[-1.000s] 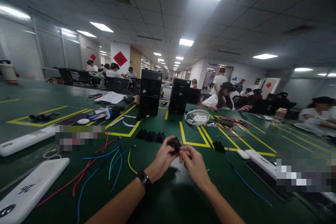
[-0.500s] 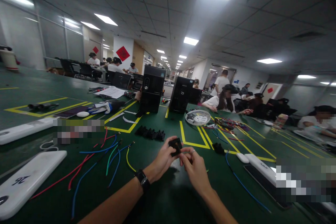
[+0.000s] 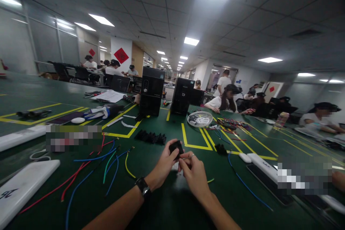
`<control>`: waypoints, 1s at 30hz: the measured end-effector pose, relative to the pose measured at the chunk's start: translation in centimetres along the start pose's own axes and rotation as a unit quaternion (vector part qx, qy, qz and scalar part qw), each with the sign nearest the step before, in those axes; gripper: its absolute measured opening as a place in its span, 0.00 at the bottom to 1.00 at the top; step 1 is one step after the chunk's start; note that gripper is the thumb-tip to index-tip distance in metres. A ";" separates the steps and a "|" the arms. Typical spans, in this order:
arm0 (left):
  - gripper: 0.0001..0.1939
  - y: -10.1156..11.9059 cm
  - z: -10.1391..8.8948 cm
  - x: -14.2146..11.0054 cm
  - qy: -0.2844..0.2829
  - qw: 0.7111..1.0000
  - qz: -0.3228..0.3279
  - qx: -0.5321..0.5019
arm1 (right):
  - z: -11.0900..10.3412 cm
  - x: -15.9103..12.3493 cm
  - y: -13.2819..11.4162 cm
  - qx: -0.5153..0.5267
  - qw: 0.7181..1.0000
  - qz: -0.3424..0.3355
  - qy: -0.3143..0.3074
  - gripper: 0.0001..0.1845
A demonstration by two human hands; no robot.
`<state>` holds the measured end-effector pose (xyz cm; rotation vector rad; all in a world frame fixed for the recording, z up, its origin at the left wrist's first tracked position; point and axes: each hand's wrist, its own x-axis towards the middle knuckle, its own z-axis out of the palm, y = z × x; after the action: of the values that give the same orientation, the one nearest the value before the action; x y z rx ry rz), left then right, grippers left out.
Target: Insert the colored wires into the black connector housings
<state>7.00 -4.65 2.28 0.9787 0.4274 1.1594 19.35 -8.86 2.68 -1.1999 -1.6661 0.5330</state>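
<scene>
My left hand (image 3: 165, 161) is closed around a small black block-like part (image 3: 176, 148), with the thumb across its face. Close against the part's lower right edge, my right hand (image 3: 194, 172) has its fingertips pinched together; what they grip is too small to make out. A short yellow-green wire end (image 3: 210, 180) shows beside the right hand, and I cannot tell whether the hand holds it. Beyond my hands lies a row of black parts (image 3: 151, 137). Loose blue (image 3: 81, 181), red (image 3: 72, 178) and yellow wires (image 3: 128, 167) are spread to the left.
Two black computer towers (image 3: 151, 91) stand at the back. A white round basket (image 3: 199, 119) and a wire pile (image 3: 233, 124) lie to their right. White power-bank-like cases (image 3: 29, 187) sit at left and right. A blue wire (image 3: 246, 183) lies at right. People sit across the table.
The view has shifted slightly to the right. The left thumb now lies further over the black part, which looks tilted. The right fingertips stay beside it.
</scene>
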 end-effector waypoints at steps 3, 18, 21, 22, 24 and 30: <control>0.23 -0.1 -0.1 -0.1 -0.007 1.000 0.010 0.016 | 0.1 -0.1 -0.1 0.006 1.000 0.006 0.005 0.05; 0.18 -0.5 -0.4 0.0 0.055 0.988 0.083 0.118 | 0.6 -0.5 -0.6 0.035 0.999 -0.004 -0.020 0.04; 0.18 -0.4 -0.6 0.1 0.052 0.986 0.080 0.135 | 0.6 -0.5 -0.8 0.035 0.999 -0.002 -0.013 0.04; 0.18 -0.4 -0.6 0.2 0.052 0.985 0.080 0.145 | 0.6 -0.5 -0.8 0.037 0.999 0.000 -0.013 0.05; 0.18 -0.3 -0.8 0.4 0.051 0.982 0.082 0.163 | 0.8 -0.5 -0.7 0.040 0.999 0.002 -0.012 0.05; 0.20 -0.2 -1.2 0.8 0.058 0.980 0.088 0.169 | 0.9 -0.4 0.0 -0.017 1.000 0.016 0.003 0.07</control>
<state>6.50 -3.42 1.62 1.2671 0.6573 1.3349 18.56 -9.06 2.07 -1.2541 -1.6596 0.5231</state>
